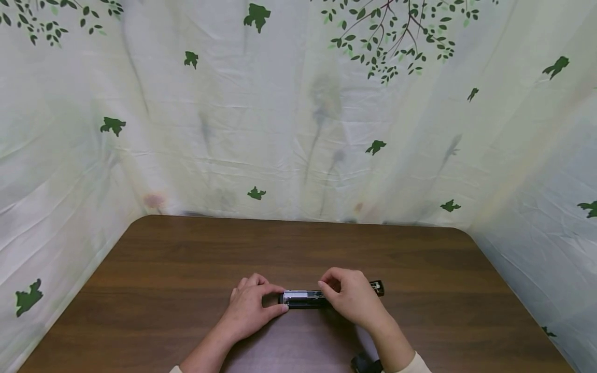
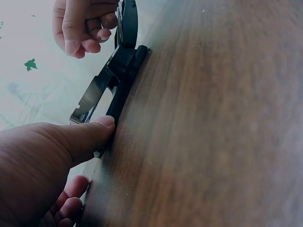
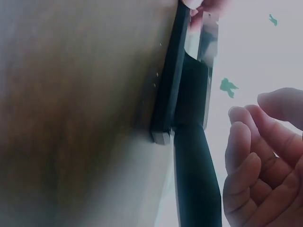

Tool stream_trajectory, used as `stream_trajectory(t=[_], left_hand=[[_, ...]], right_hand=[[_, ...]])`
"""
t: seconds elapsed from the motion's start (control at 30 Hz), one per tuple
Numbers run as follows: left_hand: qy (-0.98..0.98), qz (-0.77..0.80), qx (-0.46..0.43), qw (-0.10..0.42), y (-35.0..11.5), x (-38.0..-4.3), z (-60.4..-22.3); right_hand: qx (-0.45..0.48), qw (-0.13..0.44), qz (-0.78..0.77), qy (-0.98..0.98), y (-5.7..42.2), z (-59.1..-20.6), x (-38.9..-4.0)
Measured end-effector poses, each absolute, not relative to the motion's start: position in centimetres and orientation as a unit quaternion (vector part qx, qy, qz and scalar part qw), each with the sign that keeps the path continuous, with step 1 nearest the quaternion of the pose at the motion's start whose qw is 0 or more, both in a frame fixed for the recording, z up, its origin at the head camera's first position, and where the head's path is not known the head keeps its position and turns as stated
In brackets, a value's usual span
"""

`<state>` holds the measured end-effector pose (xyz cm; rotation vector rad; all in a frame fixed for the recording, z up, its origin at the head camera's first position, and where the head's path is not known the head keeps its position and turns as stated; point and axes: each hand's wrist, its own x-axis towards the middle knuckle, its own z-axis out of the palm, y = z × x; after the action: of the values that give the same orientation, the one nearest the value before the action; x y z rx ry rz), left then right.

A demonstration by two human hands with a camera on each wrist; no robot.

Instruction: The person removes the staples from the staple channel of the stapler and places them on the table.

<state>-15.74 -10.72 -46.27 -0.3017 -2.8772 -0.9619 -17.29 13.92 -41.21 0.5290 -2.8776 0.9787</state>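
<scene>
A black stapler (image 1: 303, 300) lies lengthwise on the table with its metal magazine (image 2: 93, 94) exposed. Its black top cover (image 3: 196, 175) is swung back past the hinge, and the cover's end pokes out to the right of my right hand in the head view. My left hand (image 1: 252, 306) grips the stapler's left end between thumb and index finger. Above the hinge part hovers my right hand (image 1: 353, 296), fingers loosely bent and the thumb close to the index fingertip. Nothing shows between those fingertips in the right wrist view (image 3: 262, 170).
The brown wooden table (image 1: 186, 248) has rounded far corners. A pale curtain (image 1: 280, 103) printed with leaves and green birds surrounds it at the back and sides. A black device (image 1: 366, 363) sits by my right wrist, near the bottom of the head view.
</scene>
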Motion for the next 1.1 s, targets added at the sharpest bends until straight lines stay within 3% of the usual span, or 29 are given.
stream_trajectory(t=[0.27, 0.67, 0.93, 1.1], left_hand=[[-0.942, -0.317, -0.099, 0.042, -10.7, -15.7, -46.2], [-0.942, -0.317, -0.099, 0.045, -10.8, -15.8, -46.3], [-0.943, -0.316, -0.099, 0.043, -10.7, -15.7, -46.3], [-0.942, -0.318, -0.098, 0.041, -10.7, -15.7, -46.3]], right_hand=[[0.172, 0.018, 0.314, -0.934, 13.2, -41.7, -17.1], [0.138, 0.047, 0.306, -0.941, 12.0, -42.1, -16.5], [0.098, -0.019, 0.385, -0.917, 11.1, -42.6, -15.9], [0.078, -0.03, 0.391, -0.917, 10.9, -42.9, -15.9]])
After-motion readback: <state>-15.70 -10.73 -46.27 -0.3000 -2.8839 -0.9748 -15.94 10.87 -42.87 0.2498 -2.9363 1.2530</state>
